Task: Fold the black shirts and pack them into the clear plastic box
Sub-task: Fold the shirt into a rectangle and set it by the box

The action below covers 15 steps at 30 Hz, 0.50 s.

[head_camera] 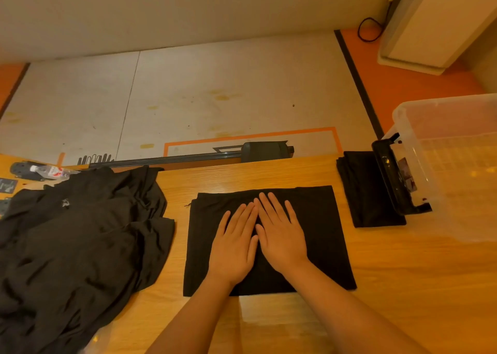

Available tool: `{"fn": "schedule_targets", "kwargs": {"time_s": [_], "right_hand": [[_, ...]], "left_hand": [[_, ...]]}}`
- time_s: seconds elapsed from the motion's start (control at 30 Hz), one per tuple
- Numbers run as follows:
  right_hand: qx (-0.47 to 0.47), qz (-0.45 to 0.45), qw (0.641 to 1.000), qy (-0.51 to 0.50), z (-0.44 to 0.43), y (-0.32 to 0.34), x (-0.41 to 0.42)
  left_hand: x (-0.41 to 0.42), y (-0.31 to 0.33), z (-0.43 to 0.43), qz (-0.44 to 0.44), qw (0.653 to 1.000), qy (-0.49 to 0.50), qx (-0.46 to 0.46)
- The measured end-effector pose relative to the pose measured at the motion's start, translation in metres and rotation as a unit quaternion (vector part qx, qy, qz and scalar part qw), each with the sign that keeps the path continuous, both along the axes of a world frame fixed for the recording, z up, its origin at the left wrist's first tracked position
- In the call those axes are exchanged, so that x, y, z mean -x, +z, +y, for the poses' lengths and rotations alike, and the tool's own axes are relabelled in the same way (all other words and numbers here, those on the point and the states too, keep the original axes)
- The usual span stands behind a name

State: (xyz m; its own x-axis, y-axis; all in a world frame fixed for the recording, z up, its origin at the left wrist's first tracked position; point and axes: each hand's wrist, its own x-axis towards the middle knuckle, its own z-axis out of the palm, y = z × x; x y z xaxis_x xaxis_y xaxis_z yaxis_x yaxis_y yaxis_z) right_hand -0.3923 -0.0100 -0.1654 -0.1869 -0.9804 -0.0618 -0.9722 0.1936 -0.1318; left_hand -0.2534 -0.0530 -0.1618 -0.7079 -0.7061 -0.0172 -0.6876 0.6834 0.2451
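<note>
A folded black shirt [317, 246] lies flat as a neat rectangle in the middle of the wooden desk [403, 286], on the near side. Both hands rest on top of it side by side, their inner edges touching. The left hand [234, 248] lies palm down, pressing the cloth with fingers straight and close together. The right hand [282, 235] lies the same way just to its right, fingers straight and slightly spread, reaching a little farther. Neither hand grips anything.

To the left, a pile of black shirts [80, 246] lies crumpled and unfolded, running out of view at the left and near edges. A strip of bare wood separates it from the folded shirt. Beyond the pile, at the far left, a plastic bottle [51, 171] lies on its side.

To the right, a second folded black shirt [363, 192] lies by the far edge of the desk, apart from the middle one. Its right side is covered by the black clip handle [390, 176] of the clear plastic box [470, 219], which stands at the right end of the desk. A small dark-red patch [404, 165] shows through the box wall beside the handle, perhaps a label.

A black rail [174, 160] runs along the far edge of the desk. On the floor at the far right lies a looped black cable [368, 30].
</note>
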Motion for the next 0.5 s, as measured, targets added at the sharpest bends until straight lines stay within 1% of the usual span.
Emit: {"fn": "schedule_targets", "kwargs": {"time_s": [0.3, 0.4, 0.5], "right_hand": [[-0.018, -0.009, 0.999, 0.025, 0.001, 0.002, 0.011], [-0.018, -0.004, 1.000, 0.003, 0.005, 0.002, 0.023], [-0.017, 0.005, 0.999, -0.030, 0.008, 0.003, 0.035]], "left_hand": [[0.001, 0.000, -0.006, -0.020, 0.992, 0.125, -0.013], [0.001, -0.002, -0.006, -0.026, 0.985, 0.168, -0.015], [0.002, -0.001, -0.006, -0.029, 0.984, 0.175, -0.008]]}}
